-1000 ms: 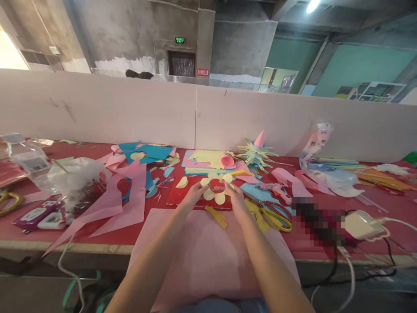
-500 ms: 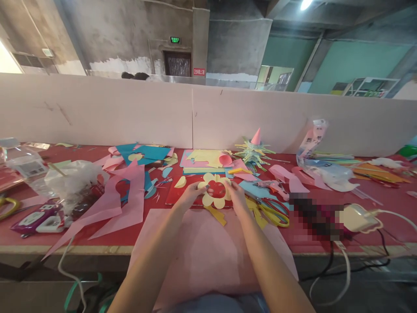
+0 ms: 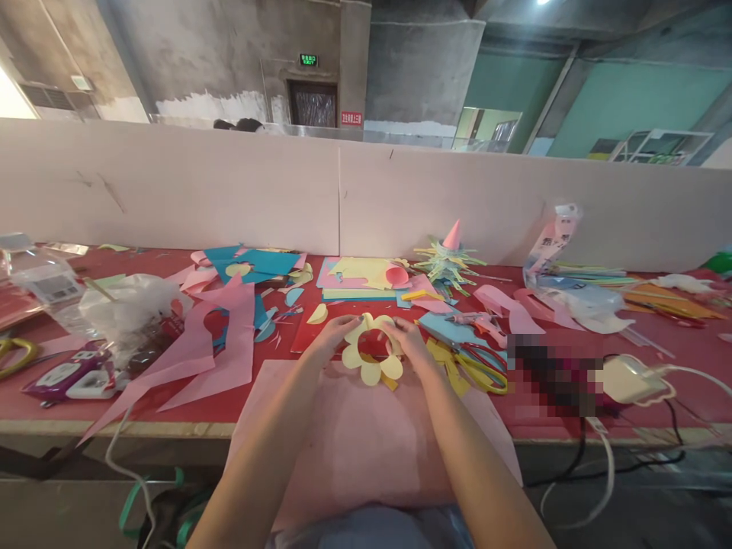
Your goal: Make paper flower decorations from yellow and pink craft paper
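A pale yellow paper flower ring (image 3: 371,372) with rounded petals and an open middle hangs between my hands above the near edge of a red board (image 3: 303,335). My left hand (image 3: 337,332) pinches its upper left petals. On the other side, my right hand (image 3: 409,340) is closed on the upper right petals. Below the ring lies a pink paper sheet (image 3: 366,457) that reaches over the table's front edge. A mustard yellow paper scrap (image 3: 390,384) peeks out under the lower petals.
Yellow-handled scissors (image 3: 483,374) and a pink glue gun (image 3: 486,329) lie to the right. A cone-topped paper tree (image 3: 449,263) stands behind. Pink paper offcuts (image 3: 234,351), a purple device (image 3: 69,374) and a plastic bottle (image 3: 34,278) are on the left. A white partition (image 3: 240,191) borders the back.
The flower ring has come down and nearer to me, its lower petals now over the pink sheet and the mustard scrap. Both hands still grip it.
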Action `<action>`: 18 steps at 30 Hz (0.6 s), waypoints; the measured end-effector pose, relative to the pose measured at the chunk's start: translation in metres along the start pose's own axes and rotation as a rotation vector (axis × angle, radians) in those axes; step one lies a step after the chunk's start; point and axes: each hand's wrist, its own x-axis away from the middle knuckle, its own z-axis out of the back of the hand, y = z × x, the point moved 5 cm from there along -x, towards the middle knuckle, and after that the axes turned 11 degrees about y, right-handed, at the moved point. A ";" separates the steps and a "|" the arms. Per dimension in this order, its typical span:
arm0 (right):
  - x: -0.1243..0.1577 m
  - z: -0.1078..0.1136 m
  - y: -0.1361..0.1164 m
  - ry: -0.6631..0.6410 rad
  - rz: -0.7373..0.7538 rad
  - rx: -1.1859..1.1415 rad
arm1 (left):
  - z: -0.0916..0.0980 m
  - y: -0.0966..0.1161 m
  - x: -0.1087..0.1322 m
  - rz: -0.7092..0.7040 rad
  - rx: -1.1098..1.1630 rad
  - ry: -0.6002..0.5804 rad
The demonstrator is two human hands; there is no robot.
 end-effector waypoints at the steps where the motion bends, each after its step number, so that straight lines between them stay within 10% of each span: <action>1: 0.000 -0.001 0.000 -0.003 -0.002 -0.006 | 0.001 -0.001 -0.002 -0.018 -0.027 0.009; 18: -0.006 0.002 0.005 0.088 0.028 -0.016 | 0.011 -0.007 -0.018 -0.058 0.169 0.112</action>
